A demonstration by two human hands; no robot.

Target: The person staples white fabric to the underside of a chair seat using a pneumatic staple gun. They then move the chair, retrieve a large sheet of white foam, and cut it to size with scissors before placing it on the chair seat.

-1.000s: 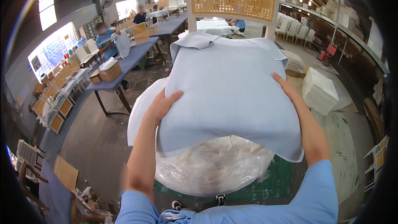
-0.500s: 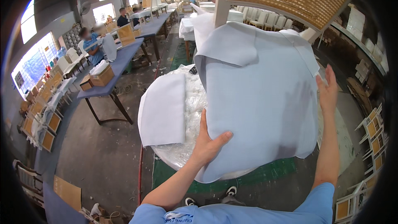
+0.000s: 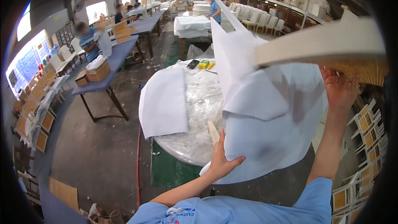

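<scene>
While your left hand [image 3: 219, 166] sits low at the near left edge of the cloth-draped chair [image 3: 269, 141], its thumb and forefinger stand wide apart, the thumb lying on the pale cloth; the remaining fingers are hidden, so you cannot tell whether they clamp that edge. Your right hand [image 3: 340, 90] is raised at the chair's right side, its fingers beside the woven panel [image 3: 367, 74]; blur hides their tips, so you cannot tell if they are closed on anything. The chair is tilted between your two sets of fingers, its blurred frame bar [image 3: 323, 43] above the right ones.

Just beyond your left forefinger, a pale wooden bar [image 3: 212, 131] slants in front of the round, film-wrapped surface [image 3: 201, 108]. Left of those fingers, a folded cloth piece [image 3: 163, 103] lies on that surface; farther beyond them, near its far edge, sit a dark object [image 3: 193, 64], a yellow-green box [image 3: 203, 64] and a yellow item [image 3: 211, 65]. Well left of your left fingers, a red hose [image 3: 139, 161] runs along the floor.
</scene>
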